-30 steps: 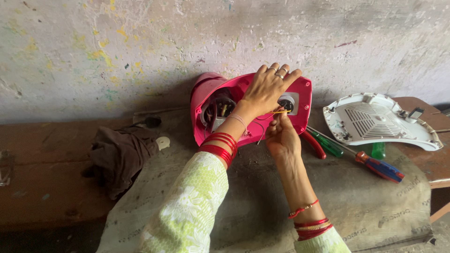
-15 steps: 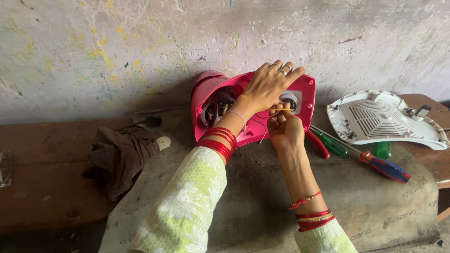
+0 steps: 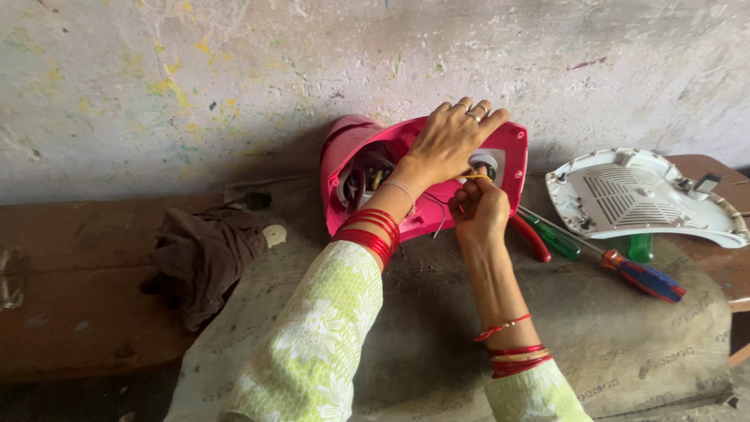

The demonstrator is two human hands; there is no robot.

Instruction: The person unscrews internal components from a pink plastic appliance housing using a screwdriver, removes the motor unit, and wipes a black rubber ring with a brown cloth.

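Wiring looks most at risk: the right hand (image 3: 478,209) pinches a thin yellow wire (image 3: 478,177) inside the tilted pink appliance housing (image 3: 512,156), which the left hand (image 3: 449,141) steadies with spread fingers, so a tug could snap it.

The appliance housing (image 3: 512,156) is bright pink, with dark parts and coloured wires inside. The cover (image 3: 641,195) beside it is off-white with a slotted grille. The screwdriver (image 3: 641,275) has a red and blue handle; another tool (image 3: 551,234) has a green one, and the pliers (image 3: 531,238) red grips. The cloth (image 3: 199,258) is dark brown. The sleeves (image 3: 312,344) are pale green with white flowers, the bangles (image 3: 371,230) red. The worktop (image 3: 70,297) is reddish brown under a grey mat (image 3: 422,344).
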